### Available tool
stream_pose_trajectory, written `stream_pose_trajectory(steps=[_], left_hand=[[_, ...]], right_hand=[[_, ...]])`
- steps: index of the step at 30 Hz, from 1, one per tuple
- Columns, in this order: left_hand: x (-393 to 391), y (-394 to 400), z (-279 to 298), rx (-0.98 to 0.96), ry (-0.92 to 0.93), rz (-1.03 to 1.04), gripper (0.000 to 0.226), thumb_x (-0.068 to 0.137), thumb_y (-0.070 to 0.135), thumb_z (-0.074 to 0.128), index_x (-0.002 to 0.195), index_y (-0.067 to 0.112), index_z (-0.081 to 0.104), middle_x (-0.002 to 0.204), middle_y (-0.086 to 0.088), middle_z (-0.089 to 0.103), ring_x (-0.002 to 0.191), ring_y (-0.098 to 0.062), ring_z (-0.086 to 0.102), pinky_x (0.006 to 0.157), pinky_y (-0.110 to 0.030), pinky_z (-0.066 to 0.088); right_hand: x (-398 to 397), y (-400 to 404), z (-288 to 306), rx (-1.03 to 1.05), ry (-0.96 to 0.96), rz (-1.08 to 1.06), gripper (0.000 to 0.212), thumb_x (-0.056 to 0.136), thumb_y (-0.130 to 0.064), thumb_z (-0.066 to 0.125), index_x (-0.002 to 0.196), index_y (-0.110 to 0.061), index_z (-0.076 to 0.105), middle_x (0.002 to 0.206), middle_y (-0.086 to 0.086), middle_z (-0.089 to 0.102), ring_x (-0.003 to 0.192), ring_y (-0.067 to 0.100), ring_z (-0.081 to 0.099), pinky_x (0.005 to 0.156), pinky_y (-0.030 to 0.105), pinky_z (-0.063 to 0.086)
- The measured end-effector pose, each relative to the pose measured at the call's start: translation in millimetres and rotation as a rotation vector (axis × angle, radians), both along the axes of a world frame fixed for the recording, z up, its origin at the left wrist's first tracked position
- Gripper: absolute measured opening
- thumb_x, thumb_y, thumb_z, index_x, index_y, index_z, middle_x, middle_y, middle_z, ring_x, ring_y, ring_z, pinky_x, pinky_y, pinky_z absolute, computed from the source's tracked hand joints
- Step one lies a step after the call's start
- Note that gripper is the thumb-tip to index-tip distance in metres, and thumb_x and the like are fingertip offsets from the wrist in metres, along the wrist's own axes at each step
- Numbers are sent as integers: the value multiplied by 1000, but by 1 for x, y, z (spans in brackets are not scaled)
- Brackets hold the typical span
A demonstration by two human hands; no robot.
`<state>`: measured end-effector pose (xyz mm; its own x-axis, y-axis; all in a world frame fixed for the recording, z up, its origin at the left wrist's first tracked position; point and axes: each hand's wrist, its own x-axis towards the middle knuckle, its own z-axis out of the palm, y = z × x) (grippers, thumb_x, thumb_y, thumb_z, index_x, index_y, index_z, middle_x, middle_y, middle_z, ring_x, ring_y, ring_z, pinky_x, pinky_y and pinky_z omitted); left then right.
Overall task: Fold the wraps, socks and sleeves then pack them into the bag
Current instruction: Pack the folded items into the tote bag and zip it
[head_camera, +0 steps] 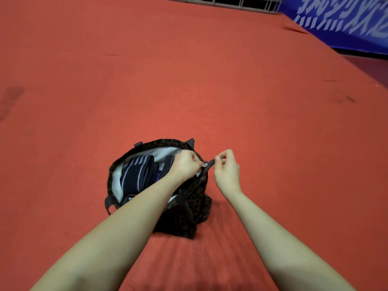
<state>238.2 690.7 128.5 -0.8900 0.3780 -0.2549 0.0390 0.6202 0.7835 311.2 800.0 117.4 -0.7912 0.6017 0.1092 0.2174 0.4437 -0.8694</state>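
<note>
On the red floor mat [189, 91] the dark leopard-print bag [197, 198] stands open, with folded dark striped wraps [136, 173] lying inside against its pale lining [159, 153]. The left hand [185, 164] pinches the zipper pull [205, 164]; the right hand's [226, 171] fingers pinch the bag's rim end.

It looked like an indoor sports hall: a broad red rubber-like sports floor [189, 80] ran wide, bordered at the far right by a blue barrier banner with white lettering [344, 19], with a grey metal railing [241, 2] beyond.
</note>
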Motion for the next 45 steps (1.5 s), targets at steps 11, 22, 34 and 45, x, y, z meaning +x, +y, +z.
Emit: stream_pose_trajectory(steps=[11,22,34,45], left_hand=[[5,-12,-15,-468,255,-78,10,90,15,44,91,8,50,87,-8,57,78,-30,53,63,-34,40],[6,-22,-29,-455,287,-74,15,95,17,40,92,9,52,92,-10,64,86,-33,58,64,-34,39],[6,-24,-49,-347,275,-104,18,96,19,42,90,9,56,93,-11,67,90,-34,59,73,-35,36],[14,-17,-53,-423,307,-202,19,97,26,46,95,9,56,105,-8,63,101,-31,57,80,-38,42]], right_hand=[[-2,-10,-7,38,20,-106,4,97,-7,39,93,-6,41,73,5,50,67,28,47,57,32,21],[-1,-2,-9,523,-349,-74,27,88,-7,46,114,-11,51,119,7,54,108,31,47,92,39,29],[-12,-23,-24,852,-587,441,42,86,-4,47,127,-9,37,121,12,50,110,33,49,89,39,34],[-9,-10,-31,832,-659,406,22,98,-14,40,117,-11,51,118,10,54,110,31,52,89,40,32]])
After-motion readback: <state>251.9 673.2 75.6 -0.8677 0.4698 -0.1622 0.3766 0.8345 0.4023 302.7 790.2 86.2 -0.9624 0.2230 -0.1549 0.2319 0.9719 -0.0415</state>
